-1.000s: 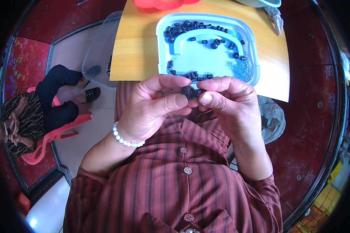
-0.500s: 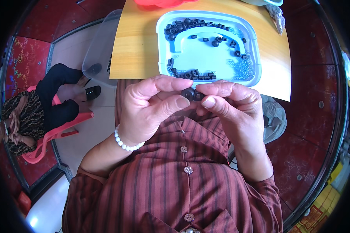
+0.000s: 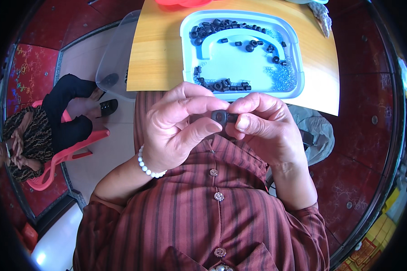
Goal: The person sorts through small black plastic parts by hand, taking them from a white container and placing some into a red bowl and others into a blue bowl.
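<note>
In front of my chest both hands meet over small black parts. A round black cord-lock-like piece [image 3: 219, 118] with a hole in its face sits between the thumb and fingertips of my left hand [image 3: 174, 119], which wears a white bead bracelet. My right hand [image 3: 272, 124] pinches a smaller black cylindrical piece [image 3: 232, 118] against the round one's right side. Whether the two are fully joined I cannot tell. Just beyond my hands, a pale blue tray [image 3: 186, 58] holds several more black pieces, along with tiny clear bits at its right side.
The tray rests on a wood-coloured tabletop [image 3: 156, 49]. A red dish [image 3: 183, 3] lies at the far edge. To the left, a translucent bin [image 3: 115, 54] stands beside the table and a person sits on a pink chair [image 3: 54, 167]. A plastic bag [image 3: 319, 135] hangs at right.
The round piece has turned so its holed face points more toward me. My left fingers have loosened and shifted a little, while my right hand stays pinched on the smaller piece.
</note>
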Motion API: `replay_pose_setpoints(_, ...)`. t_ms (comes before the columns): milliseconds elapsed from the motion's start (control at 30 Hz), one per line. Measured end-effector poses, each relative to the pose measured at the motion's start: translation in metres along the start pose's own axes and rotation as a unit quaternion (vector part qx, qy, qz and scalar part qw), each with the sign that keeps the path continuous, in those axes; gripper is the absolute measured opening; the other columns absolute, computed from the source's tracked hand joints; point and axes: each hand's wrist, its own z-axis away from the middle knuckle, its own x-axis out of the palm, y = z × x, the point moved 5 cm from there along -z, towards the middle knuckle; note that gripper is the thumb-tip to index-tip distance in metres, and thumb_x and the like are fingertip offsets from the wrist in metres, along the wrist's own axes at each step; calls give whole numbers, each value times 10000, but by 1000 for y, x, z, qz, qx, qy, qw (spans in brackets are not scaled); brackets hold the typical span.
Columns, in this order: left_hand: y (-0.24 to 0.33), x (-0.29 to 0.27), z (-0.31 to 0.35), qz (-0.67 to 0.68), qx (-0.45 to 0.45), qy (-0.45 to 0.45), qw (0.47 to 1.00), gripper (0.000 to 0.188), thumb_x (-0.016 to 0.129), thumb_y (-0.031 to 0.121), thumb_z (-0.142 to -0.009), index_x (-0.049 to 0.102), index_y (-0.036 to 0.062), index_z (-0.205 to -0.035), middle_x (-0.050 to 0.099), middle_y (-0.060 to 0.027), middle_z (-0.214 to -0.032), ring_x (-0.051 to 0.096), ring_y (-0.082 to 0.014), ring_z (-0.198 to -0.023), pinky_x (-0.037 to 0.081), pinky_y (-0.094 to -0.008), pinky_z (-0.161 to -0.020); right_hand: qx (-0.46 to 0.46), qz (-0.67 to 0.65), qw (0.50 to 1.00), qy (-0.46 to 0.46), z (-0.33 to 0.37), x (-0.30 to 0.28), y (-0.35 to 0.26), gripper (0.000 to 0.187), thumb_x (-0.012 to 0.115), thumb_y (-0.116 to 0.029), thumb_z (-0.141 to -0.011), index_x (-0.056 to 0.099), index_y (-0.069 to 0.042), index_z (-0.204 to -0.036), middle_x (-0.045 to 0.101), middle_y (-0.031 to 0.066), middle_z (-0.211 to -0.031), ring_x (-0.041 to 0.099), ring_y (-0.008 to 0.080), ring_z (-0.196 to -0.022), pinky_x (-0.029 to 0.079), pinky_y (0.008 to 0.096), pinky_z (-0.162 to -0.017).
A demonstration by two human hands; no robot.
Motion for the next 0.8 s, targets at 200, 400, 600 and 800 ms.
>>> replay_pose_setpoints(200, 5, 0, -4, -45, 64, -11, 997, 265, 726, 138, -809, 678, -13, -1021, 650, -121, -1039, 623, -216, -973, 496, -307, -857, 96, -100, 990, -39, -1, -4, 14, 198, 692, -27, -835, 652, 24, -1022, 654, 77, -893, 619, 138, -762, 520, 258, -700)
replay_pose_setpoints(400, 1, 7, -5, -17, 91, -62, 994, 295, 647, 255, -893, 672, -16, -1006, 687, -179, -992, 648, -340, -1018, 509, -413, -871, 166, -149, 973, -63, 4, -7, 24, 204, 680, -33, -842, 657, 42, -1031, 660, 108, -878, 633, 164, -775, 531, 290, -741)
replay_pose_setpoints(600, 4, 7, -4, -15, 86, -115, 989, 296, 641, 243, -897, 670, -37, -989, 685, -202, -999, 677, -322, -966, 538, -392, -825, 172, -154, 972, -42, 10, -4, 28, 195, 680, -39, -845, 662, 45, -1021, 667, 108, -882, 638, 171, -815, 521, 297, -789)
replay_pose_setpoints(800, 4, 6, -3, -52, 95, -119, 987, 292, 647, 237, -891, 669, -38, -985, 689, -194, -975, 684, -314, -939, 543, -390, -821, 133, -124, 982, -48, 8, 7, 36, 189, 673, -64, -864, 661, 34, -1025, 653, 65, -900, 609, 130, -816, 489, 265, -786)
